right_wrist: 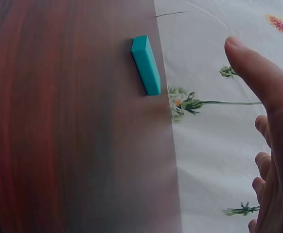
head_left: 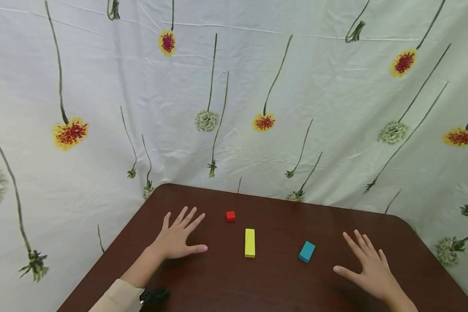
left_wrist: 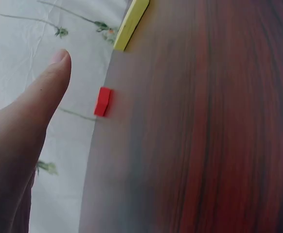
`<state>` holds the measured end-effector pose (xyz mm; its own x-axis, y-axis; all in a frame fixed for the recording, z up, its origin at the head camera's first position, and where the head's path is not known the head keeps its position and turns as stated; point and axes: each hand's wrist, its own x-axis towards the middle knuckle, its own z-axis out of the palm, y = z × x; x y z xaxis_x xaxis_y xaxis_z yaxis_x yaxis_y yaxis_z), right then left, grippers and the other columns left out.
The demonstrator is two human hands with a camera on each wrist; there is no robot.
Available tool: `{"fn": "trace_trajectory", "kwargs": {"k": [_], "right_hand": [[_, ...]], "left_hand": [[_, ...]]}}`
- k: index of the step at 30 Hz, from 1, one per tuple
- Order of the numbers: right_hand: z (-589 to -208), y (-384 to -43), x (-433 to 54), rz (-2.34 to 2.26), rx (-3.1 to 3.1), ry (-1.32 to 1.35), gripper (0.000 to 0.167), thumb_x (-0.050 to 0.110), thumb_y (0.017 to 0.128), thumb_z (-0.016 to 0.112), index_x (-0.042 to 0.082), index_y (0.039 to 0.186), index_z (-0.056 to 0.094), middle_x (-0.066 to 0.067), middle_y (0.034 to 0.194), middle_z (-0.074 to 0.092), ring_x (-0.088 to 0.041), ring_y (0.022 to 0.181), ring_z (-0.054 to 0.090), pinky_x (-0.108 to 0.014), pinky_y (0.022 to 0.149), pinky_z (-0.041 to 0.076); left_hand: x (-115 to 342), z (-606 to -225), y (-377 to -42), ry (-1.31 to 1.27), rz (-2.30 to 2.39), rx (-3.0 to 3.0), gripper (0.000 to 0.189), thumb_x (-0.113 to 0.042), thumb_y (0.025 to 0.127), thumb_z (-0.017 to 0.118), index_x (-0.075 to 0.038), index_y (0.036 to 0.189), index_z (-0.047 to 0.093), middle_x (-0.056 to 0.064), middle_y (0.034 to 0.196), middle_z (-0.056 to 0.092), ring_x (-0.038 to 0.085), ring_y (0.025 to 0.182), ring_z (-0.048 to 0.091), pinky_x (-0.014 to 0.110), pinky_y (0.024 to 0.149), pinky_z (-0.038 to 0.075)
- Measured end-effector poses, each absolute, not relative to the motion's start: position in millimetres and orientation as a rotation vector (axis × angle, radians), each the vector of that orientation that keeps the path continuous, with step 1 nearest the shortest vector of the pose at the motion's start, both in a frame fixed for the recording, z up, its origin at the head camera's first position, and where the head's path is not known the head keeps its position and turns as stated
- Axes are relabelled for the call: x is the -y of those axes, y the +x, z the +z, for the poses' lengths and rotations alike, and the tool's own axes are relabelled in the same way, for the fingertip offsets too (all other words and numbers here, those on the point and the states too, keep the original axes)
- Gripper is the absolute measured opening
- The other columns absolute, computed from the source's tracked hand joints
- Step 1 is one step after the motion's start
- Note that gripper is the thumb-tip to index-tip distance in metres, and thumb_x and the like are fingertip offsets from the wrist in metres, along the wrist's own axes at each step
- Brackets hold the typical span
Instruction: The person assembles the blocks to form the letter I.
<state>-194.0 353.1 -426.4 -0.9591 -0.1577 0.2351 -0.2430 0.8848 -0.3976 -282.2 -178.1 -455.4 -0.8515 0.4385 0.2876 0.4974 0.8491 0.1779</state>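
Note:
Three blocks lie apart on the dark brown table: a small red block [head_left: 230, 216] toward the back, a long yellow block [head_left: 249, 243] in the middle and a blue block [head_left: 307, 251] to its right. My left hand [head_left: 175, 240] has its fingers spread, left of the red and yellow blocks, and holds nothing. To the right of the blue block, my right hand [head_left: 368, 268] is spread too, its thumb pointing toward that block. The left wrist view shows my thumb with the red block [left_wrist: 103, 102] beyond it. In the right wrist view the blue block [right_wrist: 146, 65] lies well away from my thumb.
The wooden table [head_left: 218, 286] has rounded back corners. Behind it and along its sides hangs a white cloth [head_left: 234, 86] printed with flowers. A black strap-like object [head_left: 154, 297] shows at my left wrist, by the cream sleeve [head_left: 121, 297].

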Motion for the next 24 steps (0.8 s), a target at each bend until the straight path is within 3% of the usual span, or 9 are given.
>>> {"fn": "trace_trajectory", "kwargs": {"k": [16, 24], "right_hand": [[-442, -207, -329, 0.709, 2.854, 0.285, 0.085, 0.048, 0.085, 0.071, 0.014, 0.153, 0.033, -0.027, 0.154, 0.026, -0.050, 0.139, 0.018, -0.078, 0.094, 0.013], [-451, -211, -318, 0.770, 2.817, 0.286, 0.078, 0.046, 0.087, 0.071, 0.004, 0.145, 0.043, -0.026, 0.150, 0.035, -0.050, 0.134, 0.031, -0.076, 0.091, 0.028]], "left_hand": [[133, -463, -285, -0.881, -0.412, 2.847, 0.097, -0.075, 0.082, 0.053, -0.017, 0.155, 0.029, 0.012, 0.159, 0.023, 0.037, 0.146, 0.014, 0.069, 0.106, 0.008], [115, -467, -287, -0.945, -0.551, 2.863, 0.099, -0.072, 0.081, 0.058, -0.010, 0.153, 0.032, 0.011, 0.158, 0.027, 0.033, 0.145, 0.021, 0.065, 0.107, 0.020]]}}
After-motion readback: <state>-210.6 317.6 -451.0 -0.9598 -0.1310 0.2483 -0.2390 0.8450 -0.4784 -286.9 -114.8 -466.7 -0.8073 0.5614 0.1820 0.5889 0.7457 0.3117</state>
